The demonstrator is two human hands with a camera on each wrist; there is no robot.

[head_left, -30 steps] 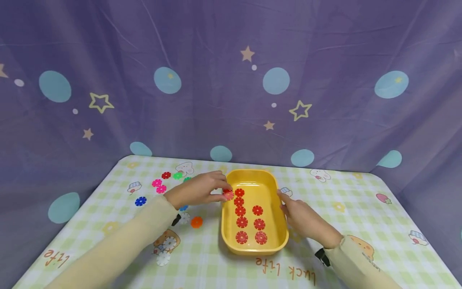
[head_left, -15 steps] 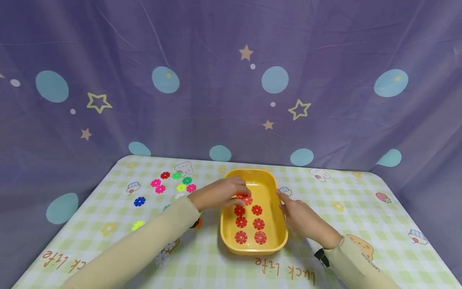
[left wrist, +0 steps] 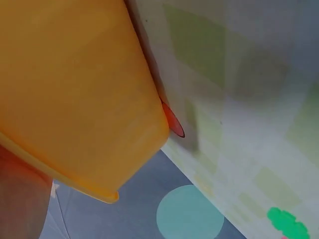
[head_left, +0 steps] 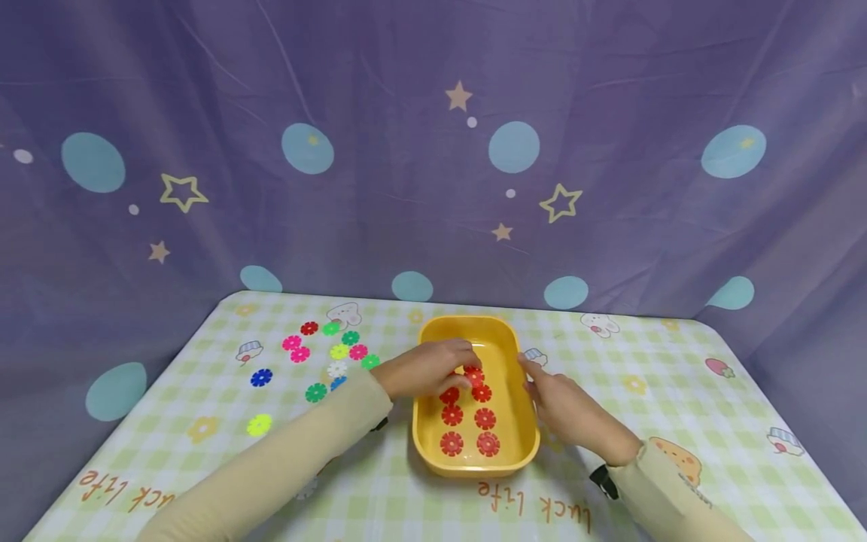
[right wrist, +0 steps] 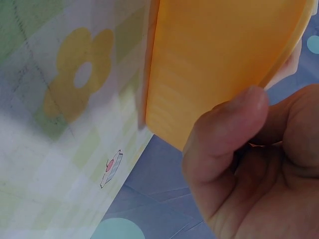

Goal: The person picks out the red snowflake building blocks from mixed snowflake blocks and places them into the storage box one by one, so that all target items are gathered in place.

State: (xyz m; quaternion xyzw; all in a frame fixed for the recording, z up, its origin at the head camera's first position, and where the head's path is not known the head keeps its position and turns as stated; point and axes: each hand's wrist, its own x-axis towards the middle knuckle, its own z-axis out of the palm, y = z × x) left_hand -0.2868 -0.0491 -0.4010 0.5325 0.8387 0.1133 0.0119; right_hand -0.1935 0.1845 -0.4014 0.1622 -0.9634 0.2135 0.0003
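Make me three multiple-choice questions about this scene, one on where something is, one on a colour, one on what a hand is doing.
1. Where do the loose mixed-colour discs lie?
A. left of the tray
B. inside the tray
C. right of the tray

2. What colour are the discs in the tray?
A. blue
B. red
C. white

3. What is the left hand doing?
A. lying flat on the table
B. lifting the tray
C. holding a red disc over the tray

Answers:
1 A, they are scattered on the cloth left of it.
2 B, every disc lying inside is red.
3 C, its fingers pinch the disc above the rows.
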